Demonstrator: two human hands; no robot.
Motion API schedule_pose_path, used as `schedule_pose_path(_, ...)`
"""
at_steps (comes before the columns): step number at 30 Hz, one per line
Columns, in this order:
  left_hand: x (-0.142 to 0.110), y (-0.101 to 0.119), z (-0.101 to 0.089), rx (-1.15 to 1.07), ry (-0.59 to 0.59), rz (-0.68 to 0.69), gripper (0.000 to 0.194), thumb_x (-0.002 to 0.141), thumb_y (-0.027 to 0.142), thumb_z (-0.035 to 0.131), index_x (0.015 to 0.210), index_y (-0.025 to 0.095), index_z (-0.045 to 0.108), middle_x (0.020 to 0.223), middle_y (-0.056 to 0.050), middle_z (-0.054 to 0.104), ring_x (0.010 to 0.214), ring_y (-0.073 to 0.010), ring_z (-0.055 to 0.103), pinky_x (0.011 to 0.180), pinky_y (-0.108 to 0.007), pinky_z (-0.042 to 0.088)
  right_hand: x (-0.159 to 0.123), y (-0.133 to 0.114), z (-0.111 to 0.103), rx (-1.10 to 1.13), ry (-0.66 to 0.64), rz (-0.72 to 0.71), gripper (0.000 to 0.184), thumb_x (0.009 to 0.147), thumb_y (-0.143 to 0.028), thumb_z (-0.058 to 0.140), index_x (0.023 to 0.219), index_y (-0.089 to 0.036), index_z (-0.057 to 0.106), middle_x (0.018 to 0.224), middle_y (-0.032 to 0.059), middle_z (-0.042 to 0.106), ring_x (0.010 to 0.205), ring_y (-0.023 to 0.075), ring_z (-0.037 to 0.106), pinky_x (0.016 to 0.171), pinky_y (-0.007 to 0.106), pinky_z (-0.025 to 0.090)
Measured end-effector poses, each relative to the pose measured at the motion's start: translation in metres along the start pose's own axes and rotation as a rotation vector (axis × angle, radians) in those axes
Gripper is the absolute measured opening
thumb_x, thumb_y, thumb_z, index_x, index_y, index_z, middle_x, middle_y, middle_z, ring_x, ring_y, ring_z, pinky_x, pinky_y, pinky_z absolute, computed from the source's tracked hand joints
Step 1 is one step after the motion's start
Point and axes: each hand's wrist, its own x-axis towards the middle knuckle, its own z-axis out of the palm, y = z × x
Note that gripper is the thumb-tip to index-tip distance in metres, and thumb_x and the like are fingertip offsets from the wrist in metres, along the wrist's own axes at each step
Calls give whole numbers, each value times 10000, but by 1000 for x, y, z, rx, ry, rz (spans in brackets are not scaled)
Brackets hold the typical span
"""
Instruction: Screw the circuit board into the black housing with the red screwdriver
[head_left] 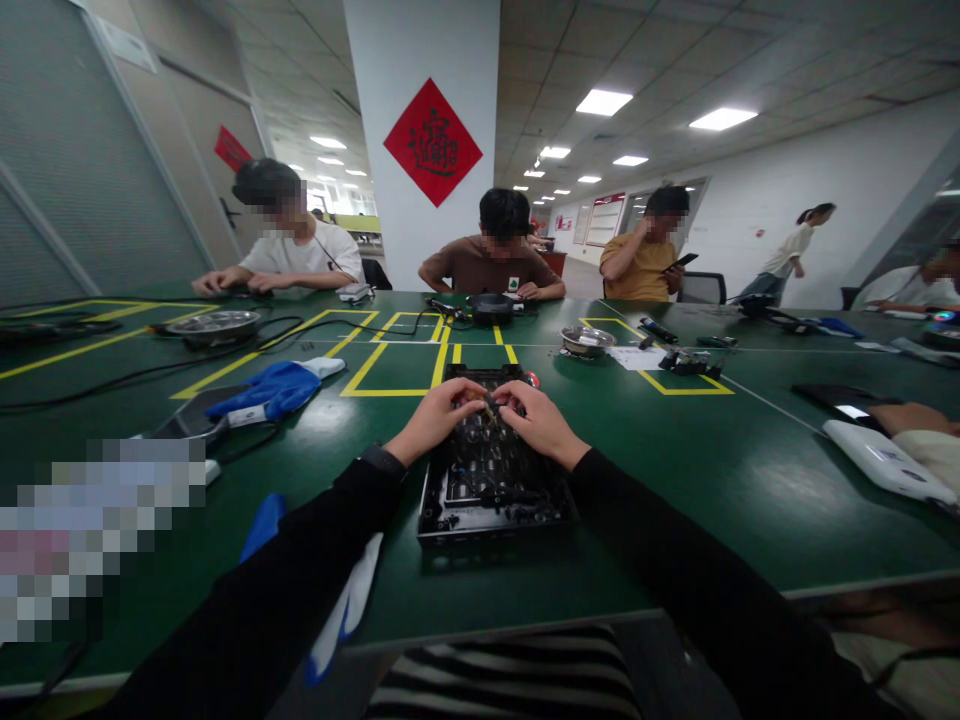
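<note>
An open black plastic case with compartments and small dark parts inside lies in front of me on the green table. Over its far half, my left hand and my right hand meet with bent, pinching fingers. Between the fingertips is a small brownish piece, too small to name. Both hands seem to touch it. A red round object shows just behind my right hand. Part of the case's far end is covered by the hands.
Blue-and-white gloves lie to the left, another glove near the front edge. Metal bowls, black parts and cables lie farther off. A white device is at right. Several people sit around the green table.
</note>
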Motion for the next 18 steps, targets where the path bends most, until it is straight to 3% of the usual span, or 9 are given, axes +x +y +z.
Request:
schedule_pose_path(3,0,3,0,-1,15,-9,295,774,384,570,971,166,604,784,-15,580,727,-134,519,700,-259,413,0,2,1,-17,-5,46,234,763,-258,585,980,-173,589,867,29,611,744,135,537,691,260,419)
schedule_pose_path(7,-1,5,0,-15,-21,-14,300,764,383,583,971,165,590,775,-8,579,724,-131,522,696,-255,415,-1,7,4,-16,33,70,130,797,-205,541,885,-164,628,807,32,626,711,132,544,678,263,417)
schedule_pose_path(14,-1,4,-2,115,-5,141,225,759,372,597,889,194,640,901,-39,576,895,-169,517,813,-298,399,0,4,2,-51,45,-31,101,774,-165,566,844,-170,639,798,33,603,742,139,537,700,265,418)
schedule_pose_path(18,-1,5,-1,131,-22,143,182,769,360,585,808,195,650,847,-37,584,854,-171,520,792,-305,399,0,-2,1,1,26,-70,128,763,-143,569,877,-173,620,822,32,602,765,138,546,722,268,431)
